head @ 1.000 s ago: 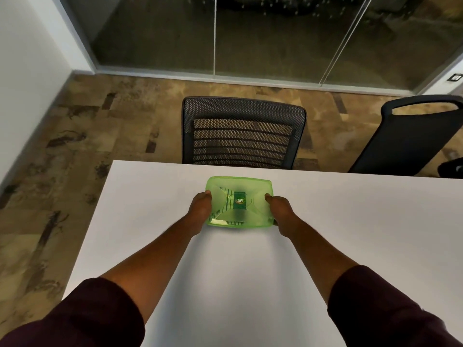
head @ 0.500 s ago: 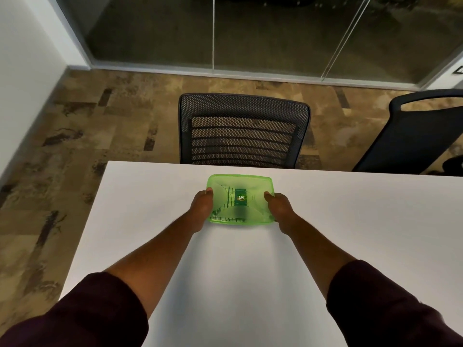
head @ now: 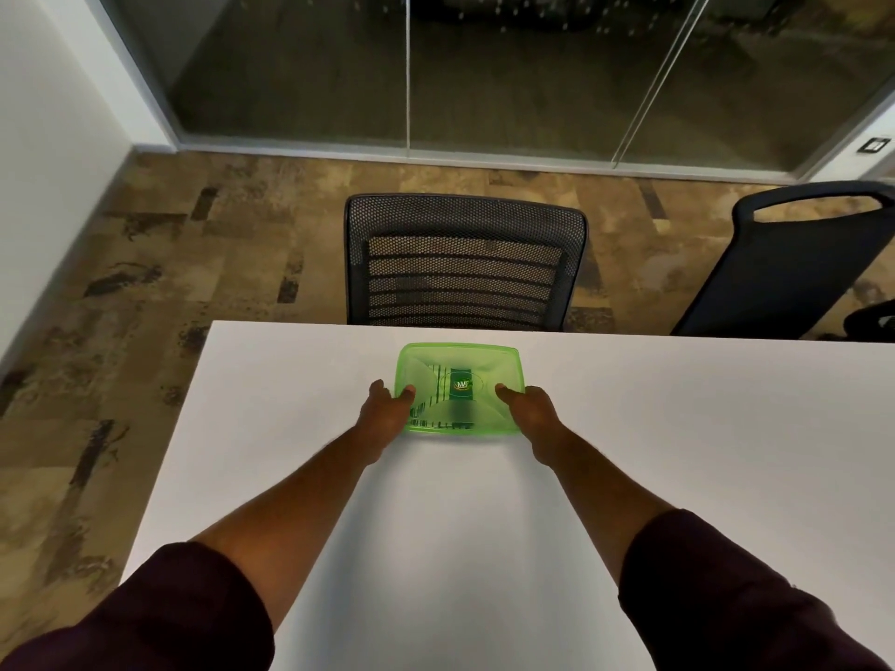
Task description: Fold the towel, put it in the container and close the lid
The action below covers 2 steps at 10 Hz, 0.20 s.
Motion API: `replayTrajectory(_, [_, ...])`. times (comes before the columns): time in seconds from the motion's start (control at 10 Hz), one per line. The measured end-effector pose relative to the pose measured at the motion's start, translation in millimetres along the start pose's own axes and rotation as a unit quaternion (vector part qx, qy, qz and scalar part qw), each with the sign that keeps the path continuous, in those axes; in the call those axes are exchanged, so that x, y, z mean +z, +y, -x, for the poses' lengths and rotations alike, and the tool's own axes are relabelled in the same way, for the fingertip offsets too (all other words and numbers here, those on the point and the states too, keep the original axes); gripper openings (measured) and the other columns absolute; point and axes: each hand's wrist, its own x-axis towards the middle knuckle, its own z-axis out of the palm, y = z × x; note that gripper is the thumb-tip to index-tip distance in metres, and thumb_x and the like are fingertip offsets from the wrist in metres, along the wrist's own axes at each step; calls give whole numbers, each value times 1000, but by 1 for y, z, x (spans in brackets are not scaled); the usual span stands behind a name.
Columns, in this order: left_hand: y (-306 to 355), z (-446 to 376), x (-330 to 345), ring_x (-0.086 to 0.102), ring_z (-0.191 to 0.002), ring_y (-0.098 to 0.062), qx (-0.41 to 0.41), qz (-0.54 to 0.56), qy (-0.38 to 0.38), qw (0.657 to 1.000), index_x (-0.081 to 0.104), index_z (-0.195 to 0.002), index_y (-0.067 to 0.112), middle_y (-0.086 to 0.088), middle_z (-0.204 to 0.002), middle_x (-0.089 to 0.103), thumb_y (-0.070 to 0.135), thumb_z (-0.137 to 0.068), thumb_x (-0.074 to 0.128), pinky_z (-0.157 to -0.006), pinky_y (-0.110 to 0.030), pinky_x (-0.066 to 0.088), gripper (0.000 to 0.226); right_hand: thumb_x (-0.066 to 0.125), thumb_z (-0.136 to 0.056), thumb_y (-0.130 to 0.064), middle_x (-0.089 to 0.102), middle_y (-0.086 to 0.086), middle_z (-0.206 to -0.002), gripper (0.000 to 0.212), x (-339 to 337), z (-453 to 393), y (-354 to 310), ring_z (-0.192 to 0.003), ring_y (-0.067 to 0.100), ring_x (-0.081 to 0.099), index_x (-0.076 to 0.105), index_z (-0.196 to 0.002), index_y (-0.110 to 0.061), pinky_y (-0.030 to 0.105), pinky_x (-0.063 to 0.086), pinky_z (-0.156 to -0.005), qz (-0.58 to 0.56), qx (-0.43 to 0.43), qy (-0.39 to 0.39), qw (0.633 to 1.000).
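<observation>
white tabletop carries the translucent green plastic container (lid on, striped towel inside), near its far edge; my left hand and right hand grip its sides, fingers closed around them.

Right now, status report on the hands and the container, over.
Left hand and right hand pressing the lid edges. Green container on white table, striped towel inside. Nothing in the way.

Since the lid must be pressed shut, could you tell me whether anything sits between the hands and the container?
Nothing visible does: the left hand and right hand already rest on the green container, thumbs on its lid.
</observation>
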Motion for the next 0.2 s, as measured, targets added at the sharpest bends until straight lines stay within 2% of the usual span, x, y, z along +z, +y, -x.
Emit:
replayTrajectory(0.1, [0, 21, -5, 41, -142, -35, 14, -51, 0, 999, 17, -156, 4, -17, -159, 36, 41, -98, 57, -105, -36, 39, 80, 70, -91, -44, 50, 14, -143, 76, -6, 22, 1, -125, 29, 50, 39, -146, -1, 33, 36, -91, 5, 11, 10, 1000])
replayTrajectory(0.2, [-1, 45, -9, 46, -137, -35, 60, -111, 7, 992, 28, -150, 2, -19, -153, 43, 38, -97, 60, -105, -37, 41, 72, 70, -90, -43, 45, 13, -153, 79, -7, 44, -1, -138, 32, 46, 36, -150, -4, 33, 35, -94, 22, -15, 19, 999])
